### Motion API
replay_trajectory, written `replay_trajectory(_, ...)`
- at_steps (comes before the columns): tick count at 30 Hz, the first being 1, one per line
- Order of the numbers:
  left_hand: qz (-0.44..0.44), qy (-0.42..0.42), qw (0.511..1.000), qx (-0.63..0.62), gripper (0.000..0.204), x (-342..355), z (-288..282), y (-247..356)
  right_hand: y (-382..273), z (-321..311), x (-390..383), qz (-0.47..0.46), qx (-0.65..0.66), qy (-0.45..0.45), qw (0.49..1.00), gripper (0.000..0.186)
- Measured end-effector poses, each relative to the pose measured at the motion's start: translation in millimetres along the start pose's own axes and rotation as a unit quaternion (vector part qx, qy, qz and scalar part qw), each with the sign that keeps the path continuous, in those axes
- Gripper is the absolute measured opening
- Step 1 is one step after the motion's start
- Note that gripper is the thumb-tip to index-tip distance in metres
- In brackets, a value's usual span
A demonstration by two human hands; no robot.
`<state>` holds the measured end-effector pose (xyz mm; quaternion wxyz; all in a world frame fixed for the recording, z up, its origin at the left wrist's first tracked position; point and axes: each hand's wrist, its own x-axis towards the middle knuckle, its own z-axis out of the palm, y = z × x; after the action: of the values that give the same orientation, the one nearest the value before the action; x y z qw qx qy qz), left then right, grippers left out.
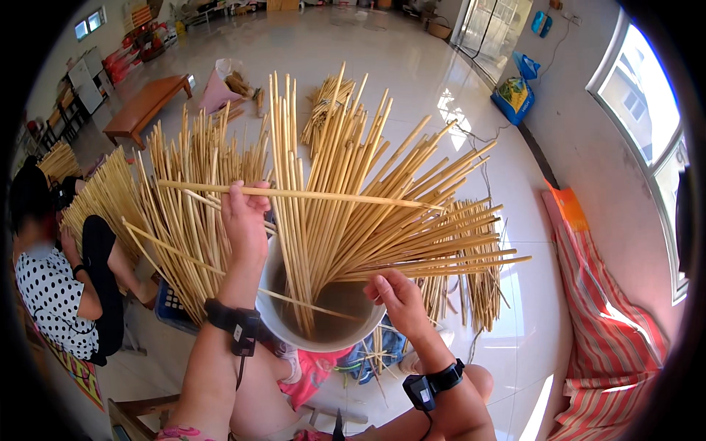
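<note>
My left hand (246,217) is closed around a long straw-coloured stick (346,196), held nearly level across the upright bundle. Below it stands a white bucket (276,323) with cloudy water in it. Many similar sticks (323,220) stand in the bucket and fan out to the right. A thin pale strip (309,303) lies across its mouth. At the bucket's right rim is my right hand (397,298), its fingers curled and thumb against the forefinger. What they hold, if anything, cannot be made out.
More stick bundles stand left (195,154) and right (482,294), some in a blue crate (173,307). Another person (55,294) in a polka-dot top sits at left. A low wooden table (147,106) is behind. Striped red cloth (599,316) hangs at right.
</note>
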<state>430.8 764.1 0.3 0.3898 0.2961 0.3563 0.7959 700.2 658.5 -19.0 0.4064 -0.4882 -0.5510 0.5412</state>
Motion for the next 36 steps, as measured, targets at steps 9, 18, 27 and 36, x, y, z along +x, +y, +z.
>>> replay_trajectory(9, -0.121, -0.227, 0.957, -0.136, 0.024, -38, 29, 5, -17, -13, 3, -0.053, 0.162, 0.054, 0.984, 0.048)
replay_trajectory(18, -0.302, -0.281, 0.895, -0.168, 0.023, -72, 45, -1, -23, -20, 1, -0.080, 0.210, 0.041, 0.974, 0.058)
replay_trajectory(27, -0.402, -0.302, 0.846, -0.180, 0.029, -116, 53, -29, -15, -21, -4, -0.107, 0.207, 0.116, 0.966, 0.028)
replay_trajectory(36, -0.308, -0.629, 0.587, 0.407, 0.030, -130, 24, -68, -36, -69, -23, -0.156, 0.099, 0.268, 0.945, 0.022)
